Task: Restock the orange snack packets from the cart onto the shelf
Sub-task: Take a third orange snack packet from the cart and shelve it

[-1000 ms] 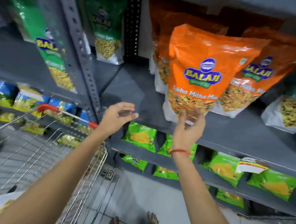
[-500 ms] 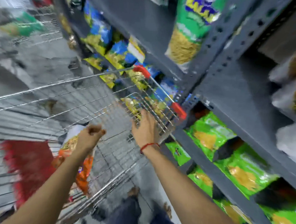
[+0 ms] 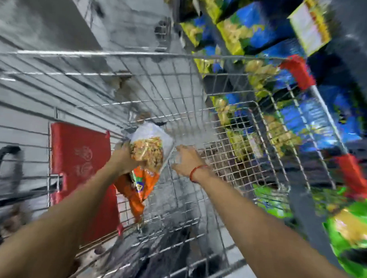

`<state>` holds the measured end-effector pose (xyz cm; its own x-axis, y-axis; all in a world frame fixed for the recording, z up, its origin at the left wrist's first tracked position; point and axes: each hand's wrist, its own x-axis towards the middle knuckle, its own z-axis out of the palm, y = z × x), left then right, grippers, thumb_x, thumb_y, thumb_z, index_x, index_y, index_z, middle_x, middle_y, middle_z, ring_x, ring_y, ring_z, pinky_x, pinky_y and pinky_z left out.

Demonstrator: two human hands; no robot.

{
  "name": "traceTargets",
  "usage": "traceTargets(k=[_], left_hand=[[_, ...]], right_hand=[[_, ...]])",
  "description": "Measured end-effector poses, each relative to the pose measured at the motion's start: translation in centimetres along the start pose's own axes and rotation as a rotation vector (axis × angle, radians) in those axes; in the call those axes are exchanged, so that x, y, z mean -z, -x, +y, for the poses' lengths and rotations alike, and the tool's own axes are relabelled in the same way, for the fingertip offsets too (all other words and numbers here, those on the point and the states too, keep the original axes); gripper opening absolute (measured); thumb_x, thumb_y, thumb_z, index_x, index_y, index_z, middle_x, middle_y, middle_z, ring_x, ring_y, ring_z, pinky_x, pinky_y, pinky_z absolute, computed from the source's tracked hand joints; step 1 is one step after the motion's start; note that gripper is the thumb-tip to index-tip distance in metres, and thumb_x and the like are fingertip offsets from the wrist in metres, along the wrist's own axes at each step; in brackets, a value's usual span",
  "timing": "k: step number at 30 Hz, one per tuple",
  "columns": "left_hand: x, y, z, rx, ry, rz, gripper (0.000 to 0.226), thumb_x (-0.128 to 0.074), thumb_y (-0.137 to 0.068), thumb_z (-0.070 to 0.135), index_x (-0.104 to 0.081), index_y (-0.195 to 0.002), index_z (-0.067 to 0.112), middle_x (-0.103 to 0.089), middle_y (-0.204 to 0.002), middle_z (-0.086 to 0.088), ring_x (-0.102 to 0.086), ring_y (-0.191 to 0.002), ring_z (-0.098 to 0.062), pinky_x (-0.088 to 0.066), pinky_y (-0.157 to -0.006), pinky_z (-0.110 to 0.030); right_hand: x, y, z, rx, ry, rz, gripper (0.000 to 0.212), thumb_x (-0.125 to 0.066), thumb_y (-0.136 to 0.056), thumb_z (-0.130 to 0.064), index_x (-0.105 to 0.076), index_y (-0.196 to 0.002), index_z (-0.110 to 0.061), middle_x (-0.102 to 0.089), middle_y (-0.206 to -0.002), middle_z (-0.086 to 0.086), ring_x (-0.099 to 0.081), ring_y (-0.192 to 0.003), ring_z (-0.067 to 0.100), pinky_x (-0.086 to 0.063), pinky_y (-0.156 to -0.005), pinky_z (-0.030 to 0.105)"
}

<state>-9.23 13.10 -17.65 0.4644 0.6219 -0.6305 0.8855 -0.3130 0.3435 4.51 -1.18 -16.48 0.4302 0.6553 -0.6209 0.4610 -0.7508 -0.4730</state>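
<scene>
An orange snack packet [image 3: 145,158] with a clear window of yellow mix is inside the wire cart [image 3: 180,100], its white bottom end turned away from me. My left hand [image 3: 121,156] grips the packet's left side near the window. My right hand [image 3: 185,158], with a red thread on the wrist, is just right of the packet with fingers spread, holding nothing. The view is blurred by motion.
A red flap [image 3: 80,167] lies in the cart to the left of the packet. The cart's red-tipped handle [image 3: 321,117] runs along the right side. Shelves on the right hold blue and yellow packets [image 3: 260,31] and green packets [image 3: 353,231]. Grey floor is on the left.
My view has swung from the shelf down into the cart. My left hand has closed on the orange packet. My right hand has moved in beside it.
</scene>
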Motion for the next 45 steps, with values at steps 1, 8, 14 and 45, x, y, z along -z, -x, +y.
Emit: traceTargets(k=[1,8,14,45], left_hand=[[0.0,-1.0,-0.1,0.016,0.014,-0.012,0.087,-0.083,-0.062,0.031,-0.040,-0.131,-0.001,-0.047,-0.133,-0.026,-0.042,-0.126,-0.039,-0.037,-0.103,-0.040],[-0.1,-5.2,-0.3,0.171,0.073,-0.169,0.134,-0.078,-0.024,0.069,-0.036,-0.135,0.008,-0.048,-0.138,-0.020,-0.045,-0.126,-0.039,-0.036,-0.109,-0.047],[-0.7,-3.6,2.2,0.180,0.026,-0.029,0.084,-0.085,-0.054,0.043,-0.052,-0.117,-0.002,-0.059,-0.123,-0.020,-0.053,-0.115,-0.034,-0.041,-0.100,-0.038],[1.5,17.5,22.2,-0.416,1.283,-0.226,0.092,-0.080,-0.045,0.058,-0.049,-0.125,0.023,-0.066,-0.121,0.001,-0.065,-0.096,-0.009,-0.051,-0.076,-0.026]], right_hand=[[-0.2,-0.8,0.0,0.026,0.008,-0.011,0.055,-0.065,-0.082,-0.024,-0.045,-0.129,-0.005,-0.051,-0.130,0.023,-0.047,-0.123,0.035,-0.041,-0.099,0.039],[-1.1,-4.7,-0.1,0.186,0.037,0.013,0.048,-0.056,-0.083,-0.005,-0.043,-0.130,-0.007,-0.052,-0.130,0.018,-0.050,-0.119,0.035,-0.046,-0.098,0.048],[0.7,-4.5,-0.4,0.164,-0.076,0.006,0.032,-0.060,-0.078,-0.002,-0.056,-0.110,-0.001,-0.062,-0.111,0.022,-0.058,-0.105,0.034,-0.050,-0.085,0.037],[16.5,22.2,9.8,-0.027,-0.858,0.511,0.086,-0.089,-0.037,-0.047,-0.064,-0.110,-0.009,-0.068,-0.114,0.003,-0.063,-0.102,0.019,-0.052,-0.091,0.032]])
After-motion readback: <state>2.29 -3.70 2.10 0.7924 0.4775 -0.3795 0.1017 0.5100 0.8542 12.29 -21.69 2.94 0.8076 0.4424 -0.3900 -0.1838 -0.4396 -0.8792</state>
